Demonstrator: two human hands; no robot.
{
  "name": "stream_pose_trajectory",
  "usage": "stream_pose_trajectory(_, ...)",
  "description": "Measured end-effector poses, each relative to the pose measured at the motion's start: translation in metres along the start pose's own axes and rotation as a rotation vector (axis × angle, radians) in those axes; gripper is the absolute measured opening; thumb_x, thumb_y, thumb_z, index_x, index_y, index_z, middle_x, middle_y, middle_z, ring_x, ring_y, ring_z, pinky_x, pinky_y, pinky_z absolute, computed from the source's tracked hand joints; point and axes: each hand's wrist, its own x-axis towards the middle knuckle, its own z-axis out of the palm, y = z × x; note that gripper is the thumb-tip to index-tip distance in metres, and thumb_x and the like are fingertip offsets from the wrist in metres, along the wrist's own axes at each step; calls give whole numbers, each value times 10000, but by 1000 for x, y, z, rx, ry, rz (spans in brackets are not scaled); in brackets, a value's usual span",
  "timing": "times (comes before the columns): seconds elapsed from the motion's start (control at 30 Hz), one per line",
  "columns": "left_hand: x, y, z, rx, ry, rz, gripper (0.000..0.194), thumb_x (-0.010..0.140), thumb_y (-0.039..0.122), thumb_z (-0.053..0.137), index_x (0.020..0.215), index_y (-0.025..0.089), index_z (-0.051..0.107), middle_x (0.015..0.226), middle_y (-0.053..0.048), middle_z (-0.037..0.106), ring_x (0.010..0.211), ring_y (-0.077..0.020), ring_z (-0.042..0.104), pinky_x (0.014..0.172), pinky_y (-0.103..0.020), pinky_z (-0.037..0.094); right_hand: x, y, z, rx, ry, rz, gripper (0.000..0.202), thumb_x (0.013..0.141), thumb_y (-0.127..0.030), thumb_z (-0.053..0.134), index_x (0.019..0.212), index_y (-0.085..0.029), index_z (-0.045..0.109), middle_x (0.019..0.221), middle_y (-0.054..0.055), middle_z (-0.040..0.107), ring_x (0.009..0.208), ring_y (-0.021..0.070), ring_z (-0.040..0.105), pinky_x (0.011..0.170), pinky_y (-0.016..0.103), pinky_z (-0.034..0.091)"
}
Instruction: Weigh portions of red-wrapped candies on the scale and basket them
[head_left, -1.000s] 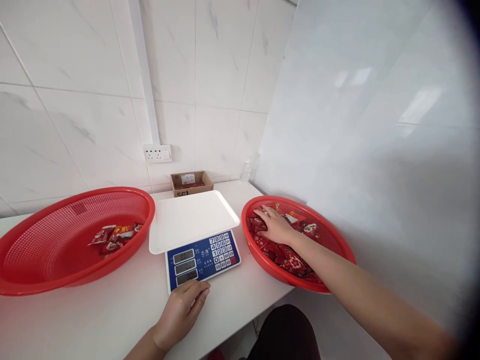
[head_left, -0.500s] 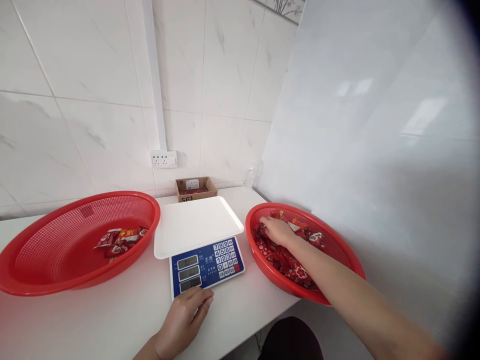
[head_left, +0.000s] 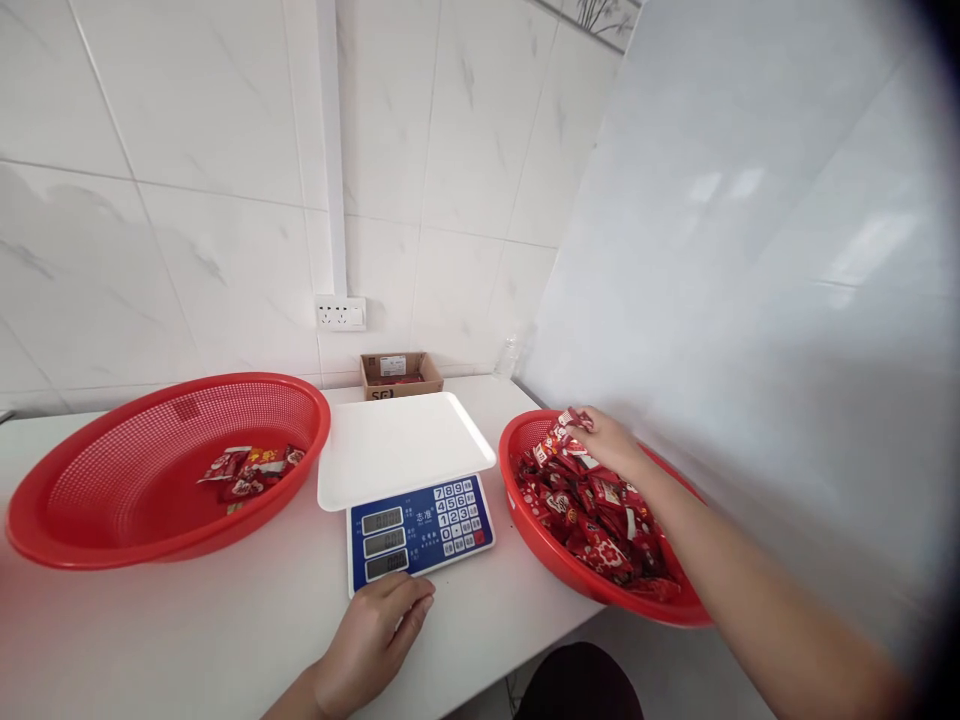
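My right hand (head_left: 606, 440) is closed on red candy packets (head_left: 574, 420) just above the far side of the right basket (head_left: 540, 555), which holds a heap of red wrapped packets (head_left: 600, 545). My left hand (head_left: 379, 635) rests at the front edge of the blue and white scale (head_left: 420, 530), below its displays. Its fingers are curled together, and whether anything is inside them is hidden. The scale's white tray (head_left: 405, 450) bears nothing. In the left basket (head_left: 169, 535) lie several red packets (head_left: 251, 475).
A small cardboard box (head_left: 403, 378) with red items stands behind the scale. Near the wall corner is a clear plastic object (head_left: 508, 355). A wall socket (head_left: 341, 313) is above the white table (head_left: 277, 620). A grey wall panel borders the right side.
My right hand has risen out of the heap and moved slightly right, with packets now showing in its fingers. The view has shifted a little; my left hand remains by the scale.
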Motion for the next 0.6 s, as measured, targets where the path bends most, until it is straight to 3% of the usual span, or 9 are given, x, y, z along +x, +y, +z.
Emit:
stream_pose_trajectory(0.17,0,-1,1,-9,12,7,193,902,233,408,937,218,597,815,-44,666,712,-144,638,620,-218,514,0,-14,-15,-119,112,69,192,791,-304,458,929,-222,565,916,63,668,862,224,596,710,295,408)
stream_pose_trajectory(0.33,-1,3,1,-16,-11,19,189,895,202,412,934,217,596,792,-30,656,702,-136,628,628,-218,505,6,-52,-15,148,210,-15,182,754,-333,509,877,-214,570,891,45,665,837,200,597,727,286,422)
stream_pose_trajectory(0.4,-1,5,0,-13,-24,24,197,895,195,407,937,214,598,789,-32,654,711,-138,626,640,-222,502,8,-78,1,346,203,-88,207,741,-345,525,892,-209,565,886,40,667,810,183,606,715,273,440)
stream_pose_trajectory(0.5,-1,6,0,3,-26,6,203,894,194,402,923,208,603,781,-35,652,709,-141,619,636,-224,495,7,-123,41,575,50,-176,234,738,-333,530,927,-197,554,896,43,670,793,169,624,696,262,466)
stream_pose_trajectory(0.6,-2,2,-1,26,2,-16,202,888,193,408,919,207,607,792,-37,654,710,-140,613,632,-223,487,0,-160,82,564,-139,-241,232,739,-279,531,952,-194,566,927,40,675,820,164,630,712,267,474)
